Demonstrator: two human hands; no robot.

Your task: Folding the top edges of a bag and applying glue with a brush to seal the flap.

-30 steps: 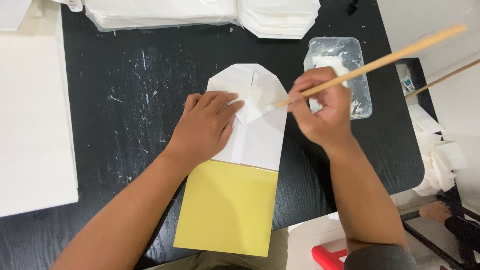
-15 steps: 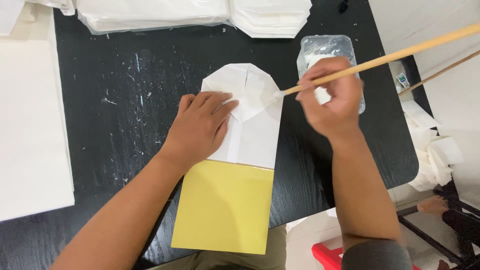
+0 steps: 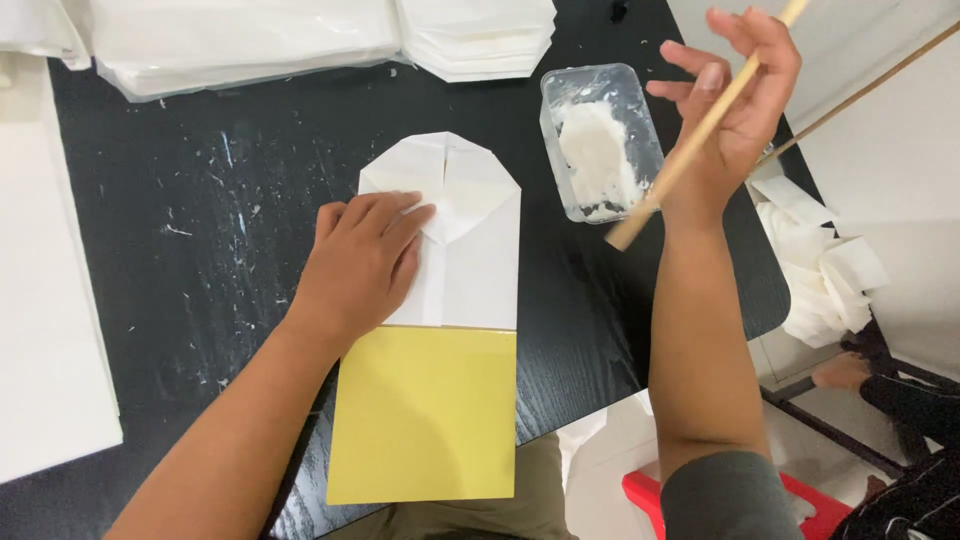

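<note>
Meanwhile, left fingers [image 3: 385,215] press the folded paper [image 3: 465,235] flat.

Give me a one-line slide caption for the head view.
Left hand presses a folded white-and-yellow paper bag on the black table; right hand lifts a wooden stick beside a paste tub.

Left of the folded paper bag [image 3: 455,300] the black table [image 3: 200,250] lies bare for my fingers. Right of it the paste tub [image 3: 600,140] blocks; beyond it, paper stacks [image 3: 300,40] wall the far edge.
</note>
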